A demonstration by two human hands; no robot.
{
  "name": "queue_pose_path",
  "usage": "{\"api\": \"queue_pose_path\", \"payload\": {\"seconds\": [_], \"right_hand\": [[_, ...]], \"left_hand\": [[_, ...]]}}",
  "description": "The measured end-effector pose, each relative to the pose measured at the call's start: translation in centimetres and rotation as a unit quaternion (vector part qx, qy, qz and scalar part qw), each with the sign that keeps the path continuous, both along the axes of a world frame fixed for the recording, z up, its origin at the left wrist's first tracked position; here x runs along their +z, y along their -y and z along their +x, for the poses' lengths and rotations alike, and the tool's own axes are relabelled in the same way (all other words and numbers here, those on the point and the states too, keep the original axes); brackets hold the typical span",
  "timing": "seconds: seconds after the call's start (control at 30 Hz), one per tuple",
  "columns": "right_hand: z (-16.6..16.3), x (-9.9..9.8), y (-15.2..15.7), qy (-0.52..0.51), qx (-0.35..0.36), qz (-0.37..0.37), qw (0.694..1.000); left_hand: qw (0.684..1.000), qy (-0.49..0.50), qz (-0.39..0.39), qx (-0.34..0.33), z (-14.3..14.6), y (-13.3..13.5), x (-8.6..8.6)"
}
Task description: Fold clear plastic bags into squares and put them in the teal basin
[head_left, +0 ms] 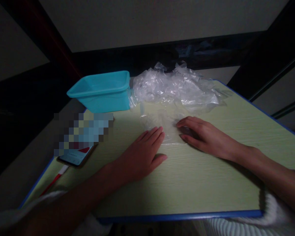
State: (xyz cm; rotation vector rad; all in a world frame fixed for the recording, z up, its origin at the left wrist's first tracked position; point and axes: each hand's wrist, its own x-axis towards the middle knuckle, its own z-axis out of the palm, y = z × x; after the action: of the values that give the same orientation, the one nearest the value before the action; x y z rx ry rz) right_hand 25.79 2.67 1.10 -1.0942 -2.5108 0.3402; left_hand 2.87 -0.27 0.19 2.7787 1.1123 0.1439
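Note:
A clear plastic bag (pixel 170 131) lies flat on the table in front of me. My left hand (pixel 147 154) rests palm down with its fingers stretched out over the bag's left part, thumb apart on the bare tabletop. At the bag's right edge, my right hand (pixel 199 134) is curved with thumb and fingers apart, and nothing shows between them. Just beyond the flat bag sits a heap of crumpled clear plastic bags (pixel 174 85).
A turquoise plastic basin (pixel 105 101) stands at the back left beside the heap. On the left lies a phone (pixel 76 155), partly blurred out, with a red and white cable (pixel 55 180) plugged in. The pale green table (pixel 186 186) has a blue edge; a wall rises behind it.

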Motion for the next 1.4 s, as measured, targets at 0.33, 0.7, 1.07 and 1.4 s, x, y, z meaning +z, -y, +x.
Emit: {"api": "queue_pose_path", "payload": {"seconds": [0.33, 0.7, 1.07, 1.4], "right_hand": [[0.11, -0.15, -0.18, 0.0, 0.025, 0.005, 1.0], [0.09, 0.09, -0.01, 0.012, 0.029, 0.004, 1.0], [0.09, 0.11, -0.04, 0.016, 0.028, -0.003, 0.999], [0.23, 0.1, 0.05, 0.044, 0.051, 0.025, 0.997]], "left_hand": [[1.0, -0.017, 0.001, 0.001, 0.05, 0.06, 0.06], [1.0, -0.021, 0.007, 0.002, 0.12, 0.03, 0.05], [1.0, -0.019, -0.008, 0.006, 0.04, 0.01, 0.08], [0.999, -0.037, -0.003, 0.003, 0.06, 0.19, 0.41]]}}
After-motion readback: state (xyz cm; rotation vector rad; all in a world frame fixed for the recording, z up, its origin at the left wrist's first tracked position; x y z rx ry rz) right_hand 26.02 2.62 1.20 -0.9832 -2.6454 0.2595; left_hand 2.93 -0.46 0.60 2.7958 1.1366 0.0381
